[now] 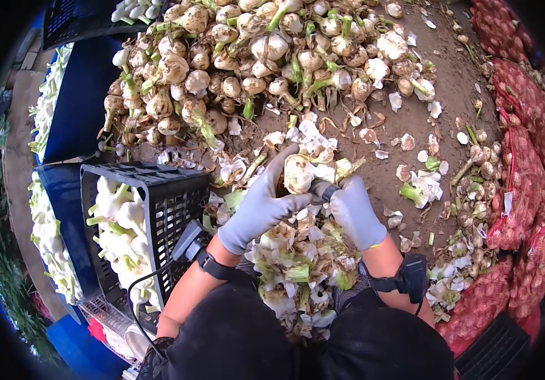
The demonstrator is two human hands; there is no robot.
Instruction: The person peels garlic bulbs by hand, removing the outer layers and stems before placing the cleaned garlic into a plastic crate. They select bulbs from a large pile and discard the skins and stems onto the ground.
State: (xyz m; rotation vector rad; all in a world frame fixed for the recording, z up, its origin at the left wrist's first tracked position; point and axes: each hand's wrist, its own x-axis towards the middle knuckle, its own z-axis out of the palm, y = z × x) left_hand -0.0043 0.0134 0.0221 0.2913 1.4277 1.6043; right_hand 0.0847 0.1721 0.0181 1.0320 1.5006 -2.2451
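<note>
My left hand (261, 204), in a grey-white glove, is closed around a garlic bulb (298, 173) with brownish, soil-stained skin. Close beside the bulb is my gloved right hand (356, 212), its fingers wrapped round a small dark tool (326, 190). The tool points at the bulb's right side; I cannot make out its exact kind. Loose peel and cut stalks (301, 259) lie heaped below both hands, between the knees. Beyond the hands rises a big pile of untrimmed garlic (247, 69) with soil and stubs of stalk on it.
A black plastic crate (177, 196) at the left holds cleaned white garlic (120, 218). Blue bins (73, 202) with more white garlic stand farther left. Red mesh sacks (523, 171) of garlic line the right side. Scraps of peel dot the brown ground (405, 145).
</note>
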